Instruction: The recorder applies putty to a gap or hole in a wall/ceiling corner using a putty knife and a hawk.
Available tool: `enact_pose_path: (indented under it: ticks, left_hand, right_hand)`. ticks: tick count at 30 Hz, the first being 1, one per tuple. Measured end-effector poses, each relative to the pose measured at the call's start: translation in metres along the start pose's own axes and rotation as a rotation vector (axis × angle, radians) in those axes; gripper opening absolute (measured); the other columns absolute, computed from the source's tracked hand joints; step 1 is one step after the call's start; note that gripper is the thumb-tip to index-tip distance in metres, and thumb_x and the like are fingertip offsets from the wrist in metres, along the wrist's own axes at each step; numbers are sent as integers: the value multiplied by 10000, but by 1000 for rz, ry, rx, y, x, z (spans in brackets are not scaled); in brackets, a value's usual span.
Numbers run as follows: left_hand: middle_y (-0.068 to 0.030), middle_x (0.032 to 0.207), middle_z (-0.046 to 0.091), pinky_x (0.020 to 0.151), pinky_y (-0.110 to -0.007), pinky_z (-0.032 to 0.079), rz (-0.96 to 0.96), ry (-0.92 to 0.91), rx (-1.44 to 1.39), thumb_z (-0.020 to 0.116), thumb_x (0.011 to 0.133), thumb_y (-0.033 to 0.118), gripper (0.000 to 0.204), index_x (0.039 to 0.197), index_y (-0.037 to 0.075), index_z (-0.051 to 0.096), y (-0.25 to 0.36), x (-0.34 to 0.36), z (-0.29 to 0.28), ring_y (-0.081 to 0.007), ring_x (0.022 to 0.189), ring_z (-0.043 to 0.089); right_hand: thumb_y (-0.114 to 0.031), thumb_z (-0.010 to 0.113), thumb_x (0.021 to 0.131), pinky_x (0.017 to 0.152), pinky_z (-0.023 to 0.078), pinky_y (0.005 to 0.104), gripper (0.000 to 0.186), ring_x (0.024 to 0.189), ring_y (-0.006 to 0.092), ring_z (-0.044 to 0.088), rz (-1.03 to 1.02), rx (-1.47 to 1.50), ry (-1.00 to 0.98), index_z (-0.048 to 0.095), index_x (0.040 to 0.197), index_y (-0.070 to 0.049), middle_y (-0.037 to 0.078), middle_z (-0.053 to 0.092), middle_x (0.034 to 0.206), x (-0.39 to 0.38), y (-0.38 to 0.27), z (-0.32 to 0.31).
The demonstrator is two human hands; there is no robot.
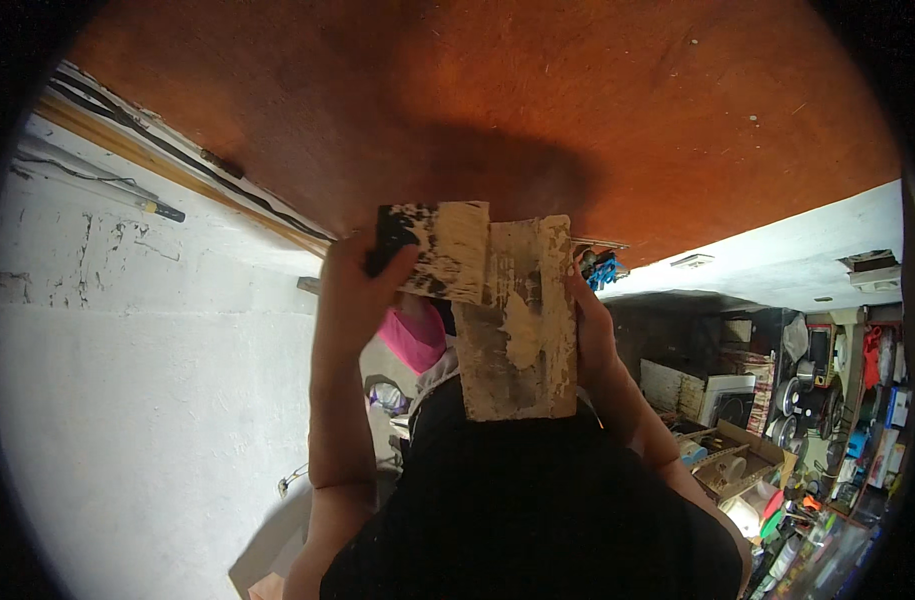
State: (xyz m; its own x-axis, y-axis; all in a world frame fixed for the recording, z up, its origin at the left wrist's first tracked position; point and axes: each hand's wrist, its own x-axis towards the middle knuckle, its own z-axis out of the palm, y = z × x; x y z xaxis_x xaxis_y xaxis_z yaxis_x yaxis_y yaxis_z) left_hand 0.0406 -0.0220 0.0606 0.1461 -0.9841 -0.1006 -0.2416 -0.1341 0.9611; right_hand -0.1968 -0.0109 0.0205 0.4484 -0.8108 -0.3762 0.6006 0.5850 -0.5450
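Fingers of the right hand (592, 325) were mostly hidden behind the putty-smeared trowel (522, 375). Left hand (360, 270) fingers: partly out of sight behind the putty knife (447, 250). Pink item (417, 340) was partly blocked, kind unclear. Blue thing (604, 268): too small to identify. Top edge cropped the reddish-brown surface (627, 90).

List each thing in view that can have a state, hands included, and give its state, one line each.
Left hand: closed on the scraper
Right hand: holding the board's right edge
Scraper: smeared with paste, overlapping the board
Board: stained, streaked with paste
Paste: uneven, in patches
White wall: marked with dark patches
Brown box: open, things inside
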Motion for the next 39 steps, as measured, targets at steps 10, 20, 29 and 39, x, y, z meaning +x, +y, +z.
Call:
enact_pose_path:
  ticks: [10,20,29,39]
  left_hand:
    - [-41,647,637,452,-232,410,69,-57,46,649,869,120,156,820,-27,636,-17,9,6,-61,541,551]
    - [-4,627,595,447,-230,393,37,-86,-91,660,859,109,141,829,-24,624,-9,7,5,-53,518,512]
    - [-28,682,631,458,-219,413,-22,-92,-94,635,882,97,130,881,-33,636,-1,1,11,-64,538,539]
    - [-10,689,621,450,-221,391,-13,-63,-105,644,877,111,130,892,-18,639,1,-2,4,-51,544,517]
  right_hand:
    - [-322,364,993,898,498,378,475,1100,229,562,-12,107,-131,333,1405,-89,130,514,1280,1,-1,-2]
    - [-317,379,970,905,497,381,526,1111,236,557,-35,-33,-61,281,1437,-94,132,498,1295,-4,0,-5]
    - [-320,382,975,906,500,388,526,1116,239,555,-46,-34,-48,272,1437,-93,146,482,1310,-6,2,-7]
    - [-329,388,984,853,518,355,458,1020,214,602,-37,-36,-30,414,1325,-25,124,572,1196,-4,4,-5]
